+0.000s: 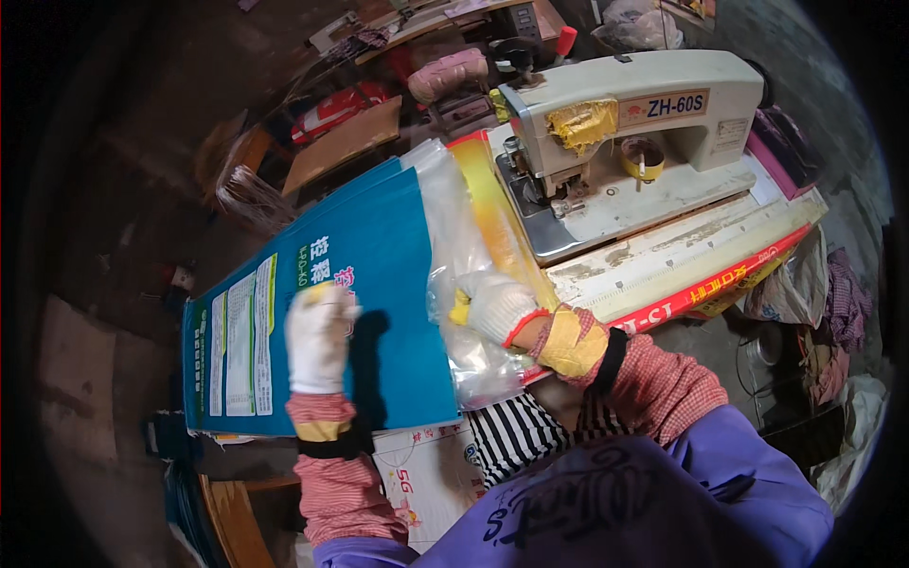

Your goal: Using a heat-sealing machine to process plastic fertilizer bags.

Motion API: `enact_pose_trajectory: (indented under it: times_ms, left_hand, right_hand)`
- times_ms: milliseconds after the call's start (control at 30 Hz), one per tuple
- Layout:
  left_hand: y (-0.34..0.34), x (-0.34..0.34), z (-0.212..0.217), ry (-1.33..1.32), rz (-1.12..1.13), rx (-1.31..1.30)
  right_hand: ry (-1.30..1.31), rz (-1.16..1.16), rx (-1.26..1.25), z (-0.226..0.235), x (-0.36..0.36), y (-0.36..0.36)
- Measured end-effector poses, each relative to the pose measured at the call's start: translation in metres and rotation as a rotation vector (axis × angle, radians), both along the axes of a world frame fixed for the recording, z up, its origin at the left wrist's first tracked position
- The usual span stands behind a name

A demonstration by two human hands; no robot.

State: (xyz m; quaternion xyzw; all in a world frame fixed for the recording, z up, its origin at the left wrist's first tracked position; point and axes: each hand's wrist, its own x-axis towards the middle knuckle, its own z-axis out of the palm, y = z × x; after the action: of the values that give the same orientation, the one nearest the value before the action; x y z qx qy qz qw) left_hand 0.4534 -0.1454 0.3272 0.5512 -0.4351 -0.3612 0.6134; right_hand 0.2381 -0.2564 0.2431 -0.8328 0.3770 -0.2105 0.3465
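Observation:
A stack of teal printed bags (398, 284) lies flat before me, with clear plastic liners (453, 218) sticking out along the right edge. My left hand (320, 341), in a white glove with yellow fingertips, is curled closed above the printed side of the top bag. Its shadow falls on the bag to the right, and whatever the fingers may hold is hidden. My right hand (497, 308), gloved the same way, has its fingers closed on the crumpled clear liner at the bag's right edge.
A white sewing machine (634, 123) stands at the right, with a yellow tape roll (642, 159) on its bed. A red-and-yellow printed sheet (724, 279) covers the table's front edge. Brown boards (346, 142) and a wrapped pink roll (450, 76) are behind the stack.

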Motion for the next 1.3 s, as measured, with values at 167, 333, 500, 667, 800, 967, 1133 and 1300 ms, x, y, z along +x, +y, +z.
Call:
enact_pose_trajectory:
  times_ms: [167,333,500,667,800,967,1133,1300]
  left_hand:
    - [-0.044,-0.032,-0.062,-0.091,-0.056,0.362]
    - [-0.059,-0.025,-0.038,-0.135,0.05,0.302]
    - [-0.028,0.018,0.008,-0.003,0.507,-0.203]
    - [-0.017,0.007,-0.018,-0.352,0.384,-0.18]
    - [-0.031,-0.004,-0.027,-0.623,0.375,-0.193]
    - [-0.074,0.018,-0.047,-0.754,-0.14,0.165]
    - [-0.112,0.028,-0.094,-0.494,-0.071,0.379]
    - [-0.121,0.012,-0.105,-1.064,0.135,0.165]
  right_hand:
    - [-0.013,0.081,0.106,0.018,0.022,0.018]
    - [-0.046,0.062,0.118,0.015,0.003,0.016]
    - [0.347,0.091,0.099,0.002,-0.019,0.008]
    - [0.024,-0.104,-0.257,0.003,0.005,0.001]
    - [-0.081,-0.326,-0.054,-0.006,0.027,-0.028]
    - [0.104,-0.186,0.201,-0.026,0.061,-0.071]
    - [0.256,-0.228,0.004,-0.049,0.096,-0.092]
    - [0.605,-0.127,-0.146,-0.073,0.106,-0.108]
